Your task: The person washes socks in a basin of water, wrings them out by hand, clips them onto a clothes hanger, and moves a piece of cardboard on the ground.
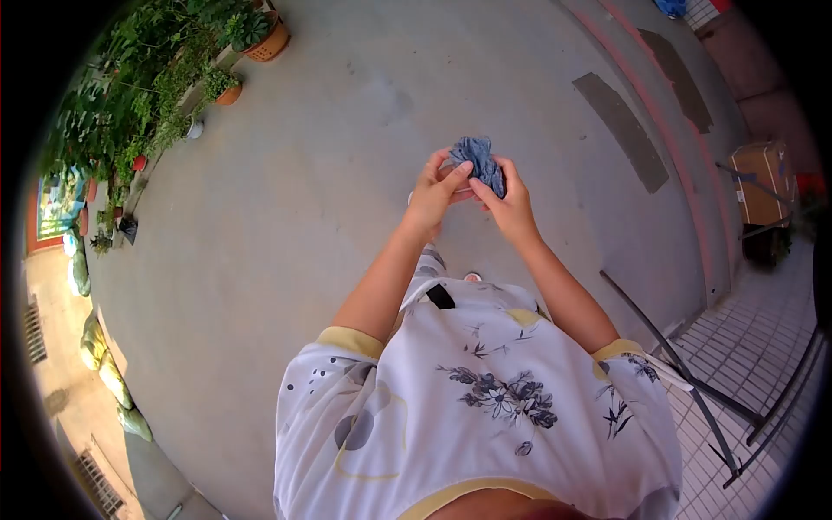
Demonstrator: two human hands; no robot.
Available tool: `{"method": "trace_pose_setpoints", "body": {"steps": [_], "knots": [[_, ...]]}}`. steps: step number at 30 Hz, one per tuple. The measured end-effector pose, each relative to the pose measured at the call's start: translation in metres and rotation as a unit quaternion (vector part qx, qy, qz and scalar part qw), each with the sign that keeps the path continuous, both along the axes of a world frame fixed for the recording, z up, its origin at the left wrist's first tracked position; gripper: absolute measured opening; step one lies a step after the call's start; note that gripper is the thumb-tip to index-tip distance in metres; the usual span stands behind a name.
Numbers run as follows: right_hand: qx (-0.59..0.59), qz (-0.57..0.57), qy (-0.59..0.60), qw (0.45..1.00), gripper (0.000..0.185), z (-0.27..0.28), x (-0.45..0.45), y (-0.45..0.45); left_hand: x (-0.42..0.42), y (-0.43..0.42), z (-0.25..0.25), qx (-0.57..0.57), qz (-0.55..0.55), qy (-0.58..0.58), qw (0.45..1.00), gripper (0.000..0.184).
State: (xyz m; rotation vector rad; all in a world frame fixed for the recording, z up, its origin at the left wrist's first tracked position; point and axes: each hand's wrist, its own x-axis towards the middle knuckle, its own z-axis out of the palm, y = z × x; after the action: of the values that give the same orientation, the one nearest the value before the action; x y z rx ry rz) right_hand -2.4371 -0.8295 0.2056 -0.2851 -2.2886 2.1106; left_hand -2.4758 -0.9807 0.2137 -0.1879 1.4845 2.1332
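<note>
A crumpled blue-grey cloth [474, 156] is held out in front of my body, between both hands. My left hand [433, 192] grips its left side, with the thumb pressed on the cloth and the fingers curled behind it. On the other side, my right hand [510, 201] pinches the lower right part, its thumb near the left thumb. The fingertips under the cloth are partly hidden.
Potted plants [267, 42] and greenery line the upper left. Full sacks [113, 380] lie along the left edge. At the right are a cardboard box [763, 184], dark metal bars [715, 394] and white tiles [737, 347]. Grey concrete floor [260, 217] lies below.
</note>
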Motion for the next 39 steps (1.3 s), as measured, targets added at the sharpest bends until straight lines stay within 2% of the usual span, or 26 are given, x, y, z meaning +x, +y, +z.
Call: {"method": "trace_pose_setpoints", "body": {"steps": [1,2,5,8,10,13,14,16,18,20,21,22,27,28,31,34,37,39], "knots": [[-0.086,-0.008,-0.042,0.995,0.042,0.000,-0.022,-0.001,-0.025,-0.002,-0.003,0.012,0.003,0.032,0.999,0.044],[-0.113,-0.026,-0.035,0.993,0.034,0.000,-0.047,-0.001,-0.050,-0.003,-0.003,0.012,0.005,0.016,1.000,0.032],[-0.310,-0.098,-0.048,0.944,0.032,0.018,-0.116,-0.001,-0.126,-0.001,0.006,0.099,0.044,0.011,0.994,0.029],[-0.390,-0.136,-0.047,0.910,0.031,0.014,-0.170,0.016,-0.197,0.000,0.017,0.203,0.031,0.001,0.979,0.028],[-0.365,-0.131,-0.035,0.921,0.028,0.013,-0.205,0.037,-0.245,0.005,0.025,0.250,0.020,-0.017,0.968,0.032],[-0.342,-0.125,-0.036,0.931,0.026,0.023,-0.270,0.060,-0.324,0.023,0.028,0.222,0.006,-0.044,0.974,0.031],[-0.337,-0.120,-0.039,0.933,0.026,0.028,-0.264,0.064,-0.320,0.030,0.031,0.174,-0.006,-0.005,0.985,0.031],[-0.427,-0.130,-0.022,0.895,0.022,0.020,-0.317,0.092,-0.367,0.054,0.035,0.078,-0.020,0.074,0.994,0.031],[-0.484,-0.152,-0.001,0.862,0.019,0.017,-0.368,0.126,-0.411,0.071,0.041,0.093,-0.021,0.069,0.993,0.032],[-0.465,-0.152,-0.029,0.872,0.020,0.012,-0.416,0.169,-0.458,0.091,0.048,0.133,-0.011,0.058,0.989,0.033],[-0.456,-0.153,-0.048,0.876,0.020,0.008,-0.396,0.181,-0.438,0.094,0.054,0.163,-0.003,0.043,0.986,0.035],[-0.461,-0.131,-0.038,0.877,0.025,0.005,-0.420,0.197,-0.459,0.104,0.059,0.193,0.003,0.027,0.981,0.036],[-0.437,-0.051,0.014,0.898,0.032,0.033,-0.530,0.253,-0.557,0.155,0.088,0.200,0.019,0.053,0.978,0.048],[-0.431,-0.035,0.016,0.901,0.033,0.040,-0.506,0.255,-0.533,0.155,0.091,0.194,0.014,0.071,0.978,0.051],[-0.243,-0.165,-0.025,0.956,0.029,0.033,-0.553,0.282,-0.574,0.174,0.105,0.192,-0.002,0.075,0.979,0.052],[-0.036,-0.163,0.017,0.986,0.025,0.047,-0.600,0.298,-0.618,0.199,0.101,0.167,-0.037,0.076,0.982,0.052],[-0.003,-0.064,0.035,0.997,0.021,0.091,-0.631,0.266,-0.644,0.228,0.098,0.153,-0.050,0.076,0.984,0.051],[0.119,-0.085,0.142,0.979,0.019,0.099,-0.664,0.255,-0.672,0.245,0.093,0.106,-0.058,0.103,0.987,0.047]]}}
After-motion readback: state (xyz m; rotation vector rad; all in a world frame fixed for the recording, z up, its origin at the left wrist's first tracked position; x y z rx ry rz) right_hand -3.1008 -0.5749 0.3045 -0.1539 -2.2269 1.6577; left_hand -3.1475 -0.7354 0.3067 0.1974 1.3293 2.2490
